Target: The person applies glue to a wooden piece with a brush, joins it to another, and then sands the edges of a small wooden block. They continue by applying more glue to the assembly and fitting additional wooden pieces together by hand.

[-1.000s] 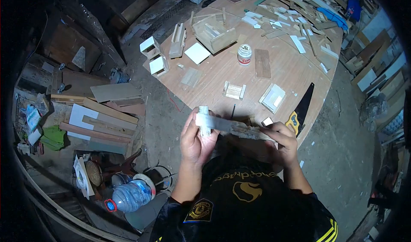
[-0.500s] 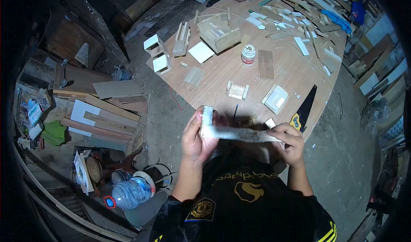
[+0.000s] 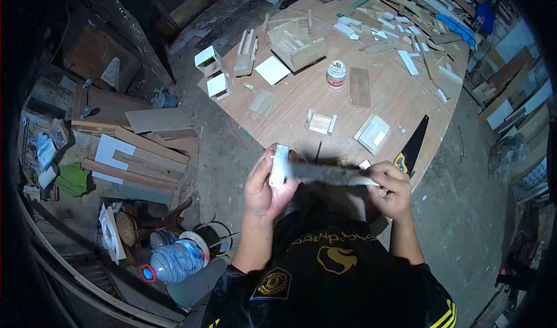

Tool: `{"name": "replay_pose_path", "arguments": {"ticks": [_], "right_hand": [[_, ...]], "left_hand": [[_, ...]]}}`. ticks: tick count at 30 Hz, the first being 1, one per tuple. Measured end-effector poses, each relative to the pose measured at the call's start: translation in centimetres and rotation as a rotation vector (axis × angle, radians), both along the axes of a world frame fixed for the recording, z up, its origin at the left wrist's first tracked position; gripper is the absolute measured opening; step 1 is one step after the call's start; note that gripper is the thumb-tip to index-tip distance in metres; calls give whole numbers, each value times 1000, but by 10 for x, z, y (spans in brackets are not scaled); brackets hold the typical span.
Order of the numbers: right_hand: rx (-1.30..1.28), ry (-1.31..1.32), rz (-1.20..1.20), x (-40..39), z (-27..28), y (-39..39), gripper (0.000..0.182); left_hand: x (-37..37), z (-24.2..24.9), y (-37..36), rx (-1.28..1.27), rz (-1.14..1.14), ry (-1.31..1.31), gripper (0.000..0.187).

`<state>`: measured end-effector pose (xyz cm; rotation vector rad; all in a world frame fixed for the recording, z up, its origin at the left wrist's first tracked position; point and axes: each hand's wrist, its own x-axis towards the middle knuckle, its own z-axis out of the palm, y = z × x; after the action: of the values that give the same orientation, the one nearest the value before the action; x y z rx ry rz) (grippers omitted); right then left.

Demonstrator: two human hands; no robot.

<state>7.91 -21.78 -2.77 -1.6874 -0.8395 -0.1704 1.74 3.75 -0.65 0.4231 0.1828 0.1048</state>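
Note:
My left hand (image 3: pixel 259 191) is closed around a small pale wooden block (image 3: pixel 279 164), held upright near the table's front edge. My right hand (image 3: pixel 394 190) grips one end of a long, flat grey-white strip (image 3: pixel 331 175). Motion blurs the strip, and its far end reaches the block in my left hand. Just beyond my hands, a small wooden piece with pale sides (image 3: pixel 321 123) and a white-topped stack of boards (image 3: pixel 373 134) lie on the table. Right of my right hand is a handsaw (image 3: pixel 415 144) with a yellow-black handle. A dark pencil (image 3: pixel 319 150) lies between my hands.
A white jar (image 3: pixel 336 74) and a brown board (image 3: pixel 360 87) stand mid-table (image 3: pixel 290 116). Wooden box assemblies (image 3: pixel 297 48) occupy the far left side, and wood offcuts (image 3: pixel 389 29) litter the far right. Planks (image 3: pixel 136 162) and a large water bottle (image 3: pixel 180 261) are on the left.
The strip has swung slightly upward over the table, blurred in both frames. My right hand has shifted a little to the left; the block has barely moved.

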Motion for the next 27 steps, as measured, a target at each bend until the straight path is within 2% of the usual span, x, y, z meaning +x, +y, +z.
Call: {"name": "replay_pose_path", "arguments": {"ticks": [4, 6, 7, 9, 12, 14, 16, 21, 22, 24, 26, 27], "right_hand": [[-9, 45, -45, -1, 10, -3, 36], [-111, -23, 101, -1, 15, -4, 30], [-126, -30, 91, 0, 14, -4, 24], [-86, 0, 21, 0, 10, -3, 23], [-19, 37, -70, 1, 12, -1, 19], [-58, -15, 53, 2, 12, -5, 19], [-81, -25, 53, 1, 13, -2, 18], [-64, -33, -1, 2, 9, -1, 17], [-38, -41, 20, 3, 8, -2, 17], [-12, -49, 40, 2, 10, -4, 18], [0, 241, 137, -2, 14, -5, 21], [0, 241, 138, -3, 13, -4, 21]], "left_hand": [[2, -6, 4, -28, -89, -104, 20], [6, -5, 6, -54, -219, -278, 20], [5, -2, 3, -54, -220, -279, 20], [3, 8, -4, 20, -46, -58, 21], [2, -5, 1, -65, -106, -113, 20], [5, -9, 4, -69, -149, -166, 20], [4, -8, 5, -71, -190, -218, 20], [2, 7, -2, 20, 8, 43, 18], [2, 5, -1, 20, 6, 43, 18], [4, -4, 2, -17, -102, -131, 18], [3, -8, 4, 23, -90, -112, 17], [3, -9, 5, 62, -79, -94, 17]]}}
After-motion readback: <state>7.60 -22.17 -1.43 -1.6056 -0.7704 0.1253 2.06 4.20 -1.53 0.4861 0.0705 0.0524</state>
